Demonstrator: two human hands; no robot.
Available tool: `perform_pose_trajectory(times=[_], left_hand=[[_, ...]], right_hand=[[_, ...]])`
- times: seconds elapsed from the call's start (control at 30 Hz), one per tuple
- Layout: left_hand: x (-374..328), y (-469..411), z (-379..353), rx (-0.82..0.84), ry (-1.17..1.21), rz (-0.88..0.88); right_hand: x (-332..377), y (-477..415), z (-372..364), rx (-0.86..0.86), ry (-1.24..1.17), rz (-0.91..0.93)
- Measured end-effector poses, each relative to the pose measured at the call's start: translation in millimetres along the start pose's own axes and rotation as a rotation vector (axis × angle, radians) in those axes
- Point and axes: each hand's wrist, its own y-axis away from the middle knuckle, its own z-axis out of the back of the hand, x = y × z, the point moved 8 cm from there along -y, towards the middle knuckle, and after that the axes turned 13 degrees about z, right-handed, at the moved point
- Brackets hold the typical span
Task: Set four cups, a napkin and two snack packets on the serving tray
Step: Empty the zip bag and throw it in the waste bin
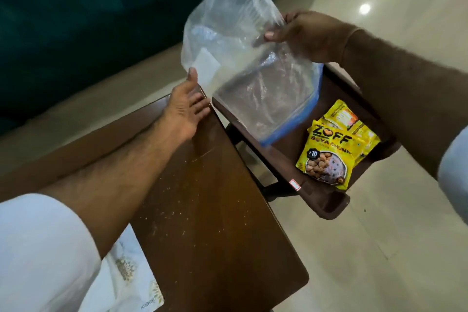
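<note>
My right hand (pixel 304 35) pinches the edge of a clear plastic zip bag (pixel 235 40) with a blue seal strip and holds it up over the far end of a dark brown serving tray (pixel 329 208). Faint ribbed clear shapes show inside the bag's top; I cannot tell what they are. My left hand (pixel 186 109) is spread out, its thumb touching the bag's lower left corner. Two yellow snack packets (pixel 329 152) lie overlapping on the tray's near right part. A white napkin with a gold flower print (pixel 134 276) lies on the table under my left forearm.
The dark wooden table (pixel 202 210) fills the lower middle, and the tray sits just off its right edge over a dark frame. Glossy beige floor tiles (pixel 379 261) lie to the right. A dark teal sofa (pixel 76 20) stands behind.
</note>
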Motion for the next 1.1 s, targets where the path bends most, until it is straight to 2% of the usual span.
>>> perform_pose_trajectory(times=[0.13,0.2,0.3,0.4,0.5,0.57,0.63,0.7,0.83,0.87,0.93,1.03,1.1], left_hand=[[-23,40,-2,0.251,0.027,0.060],[-52,64,8,0.251,0.059,0.007],[-98,108,38,0.132,0.069,-0.078],[-135,166,60,0.256,0.102,-0.105],[-177,235,98,0.352,0.243,-0.193],[-206,280,132,0.295,0.312,-0.292],[-237,335,173,0.217,0.272,-0.405],[-265,392,220,0.130,0.255,-0.502],[-312,506,312,-0.020,0.232,-0.666],[-322,536,333,-0.052,0.197,-0.713],[-337,587,371,-0.111,0.127,-0.793],[-351,662,425,-0.196,0.015,-0.879],[-354,696,453,-0.283,-0.067,-0.903]], right_hand=[[68,-4,-39,0.028,-0.133,0.104],[102,-4,-60,0.023,-0.174,0.136],[155,1,-97,0.077,-0.264,0.149],[214,9,-143,0.155,-0.401,0.126],[279,17,-194,0.158,-0.382,0.153],[322,20,-218,0.047,-0.260,0.224],[368,25,-246,-0.067,-0.110,0.295],[418,36,-284,-0.109,-0.053,0.337],[509,64,-373,0.098,-0.025,0.428],[532,73,-396,0.141,0.056,0.470],[572,89,-435,0.164,0.365,0.572],[624,106,-494,0.133,0.854,0.694],[654,112,-530,0.096,1.052,0.787]])
